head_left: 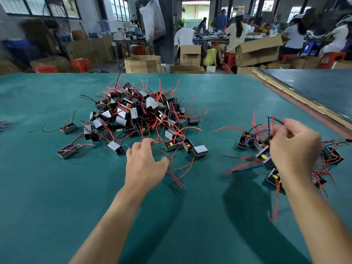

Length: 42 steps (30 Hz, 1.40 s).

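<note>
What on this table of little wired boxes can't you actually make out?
Head view, the only one:
Right hand: motion blur smears the wires in its grip; their number is unclear.
Left hand: its back hides the fingertips, so whether they pinch the red wire is unclear.
Wire bundle: cut off by the left edge.
Pile of boxes: any markings too small.

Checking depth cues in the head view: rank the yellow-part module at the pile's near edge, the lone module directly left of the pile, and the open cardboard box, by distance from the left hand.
1. Yellow-part module, just right of the left hand.
2. Lone module, far left on the table.
3. Cardboard box, beyond the table.
</note>
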Available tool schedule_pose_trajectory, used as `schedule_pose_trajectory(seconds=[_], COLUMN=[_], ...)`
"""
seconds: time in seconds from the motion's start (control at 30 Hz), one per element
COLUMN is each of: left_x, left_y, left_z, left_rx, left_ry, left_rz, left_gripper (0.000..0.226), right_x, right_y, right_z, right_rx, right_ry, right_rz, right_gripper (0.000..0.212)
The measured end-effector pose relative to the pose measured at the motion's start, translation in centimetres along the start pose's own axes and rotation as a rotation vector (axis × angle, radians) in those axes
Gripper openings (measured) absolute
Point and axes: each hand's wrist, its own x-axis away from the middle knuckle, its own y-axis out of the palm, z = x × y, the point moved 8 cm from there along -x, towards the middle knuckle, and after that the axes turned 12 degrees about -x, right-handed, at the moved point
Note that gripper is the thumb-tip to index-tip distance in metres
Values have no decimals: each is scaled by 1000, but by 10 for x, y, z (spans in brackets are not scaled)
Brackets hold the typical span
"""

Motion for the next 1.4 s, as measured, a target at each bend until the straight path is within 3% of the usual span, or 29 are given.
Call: schedule_pose_trajectory(seconds=[0.13, 0.23, 0.3, 0.37, 0.43, 0.53, 0.63, 0.77, 0.87, 1.03, 1.2, 1.4], left_x=[2, 2, 3, 5, 7, 12, 17, 29, 37, 40, 39, 29], left_y=[1, 3, 7, 10, 13, 19, 24, 29, 28, 25, 22, 19], left_z=[6, 7, 9, 14, 22, 31, 40, 52, 57, 55, 56, 44], left_rx=[-127, -153, -159, -160, -145, -5, 188, 388, 365, 91, 13, -7], left_ry=[77, 91, 97, 126, 190, 260, 275, 300, 372, 478, 493, 391], left_rz=[-13, -35, -83, -106, -127, -204, -290, -466, -504, -428, -359, -266], left_gripper=[58, 57, 56, 51, 42, 25, 15, 26, 32, 53, 41, 36], right_x=[8, 30, 44, 58, 79, 111, 121, 122, 122, 115, 116, 95], right_y=[8, 11, 18, 37, 66, 101, 114, 124, 129, 121, 121, 115], right_z=[-7, -36, -50, -53, -49, -21, -5, 5, 7, 8, 15, 18], right_rx=[41, 26, -38, -120, -97, 117, 209, 266, 314, 358, 396, 290], right_ry=[7, -232, -392, -447, -443, -407, -405, -349, -344, -324, -297, -260], right_rz=[-39, -22, -66, -266, -551, -889, -1003, -1070, -1109, -1056, -1120, -952], right_gripper=[63, 57, 40, 22, 18, 30, 49, 49, 46, 58, 57, 43])
